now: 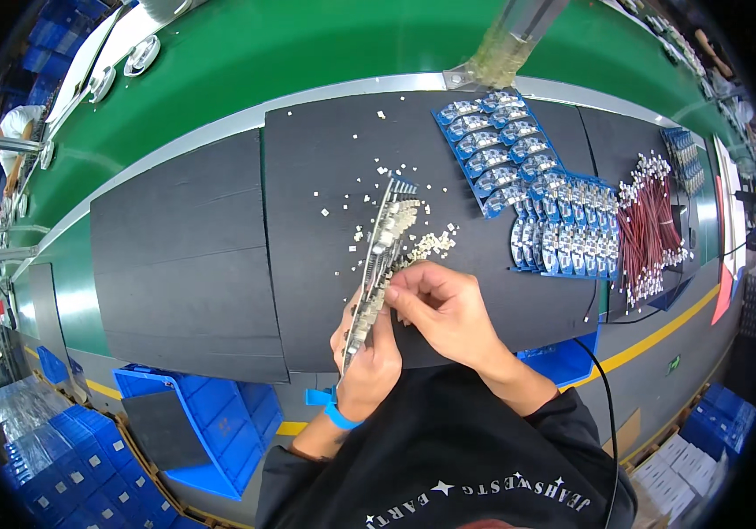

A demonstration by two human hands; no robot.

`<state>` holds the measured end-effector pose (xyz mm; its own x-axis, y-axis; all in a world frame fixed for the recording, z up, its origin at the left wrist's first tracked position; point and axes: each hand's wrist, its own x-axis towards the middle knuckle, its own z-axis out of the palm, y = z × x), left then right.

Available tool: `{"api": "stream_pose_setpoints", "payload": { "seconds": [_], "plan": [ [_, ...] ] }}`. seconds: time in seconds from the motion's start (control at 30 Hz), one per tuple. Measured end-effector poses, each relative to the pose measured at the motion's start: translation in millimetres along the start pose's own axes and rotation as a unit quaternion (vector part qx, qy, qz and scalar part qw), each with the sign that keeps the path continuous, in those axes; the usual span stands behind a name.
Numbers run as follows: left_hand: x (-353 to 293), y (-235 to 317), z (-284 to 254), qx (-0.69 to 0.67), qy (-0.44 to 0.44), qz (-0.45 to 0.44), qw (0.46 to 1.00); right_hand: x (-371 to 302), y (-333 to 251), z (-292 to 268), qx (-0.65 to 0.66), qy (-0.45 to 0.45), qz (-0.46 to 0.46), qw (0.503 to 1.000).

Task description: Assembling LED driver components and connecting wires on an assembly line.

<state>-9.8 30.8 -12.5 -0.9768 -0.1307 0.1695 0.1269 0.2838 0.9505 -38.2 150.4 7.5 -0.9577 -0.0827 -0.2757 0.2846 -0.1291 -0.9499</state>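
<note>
My left hand [366, 357] grips the near end of a long blue circuit board panel [381, 252], held on edge so it points away from me over the black mat [184, 264]. My right hand [442, 309] pinches at the panel's right side, fingertips touching it beside a row of small white connectors. A pile of loose white connectors [431, 243] lies on the mat just right of the panel, and several more are scattered further back.
Two blue circuit board panels [497, 145] [565, 236] lie flat on the mat at the right. A bundle of red wires [648, 225] lies beyond them. A green conveyor belt [307, 53] runs behind the mat. Blue bins [202, 423] stand on the floor at lower left.
</note>
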Motion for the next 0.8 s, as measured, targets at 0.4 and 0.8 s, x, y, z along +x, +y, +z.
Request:
{"api": "stream_pose_setpoints", "payload": {
  "seconds": [0.4,0.8],
  "plan": [
    [-3,-12,3,-0.008,0.011,0.014,1.000,-5,-6,3,0.017,-0.014,-0.028,0.999],
    [-1,-15,0,-0.017,-0.009,-0.058,0.998,0,-14,2,0.022,-0.046,0.037,0.998]
  ]
}}
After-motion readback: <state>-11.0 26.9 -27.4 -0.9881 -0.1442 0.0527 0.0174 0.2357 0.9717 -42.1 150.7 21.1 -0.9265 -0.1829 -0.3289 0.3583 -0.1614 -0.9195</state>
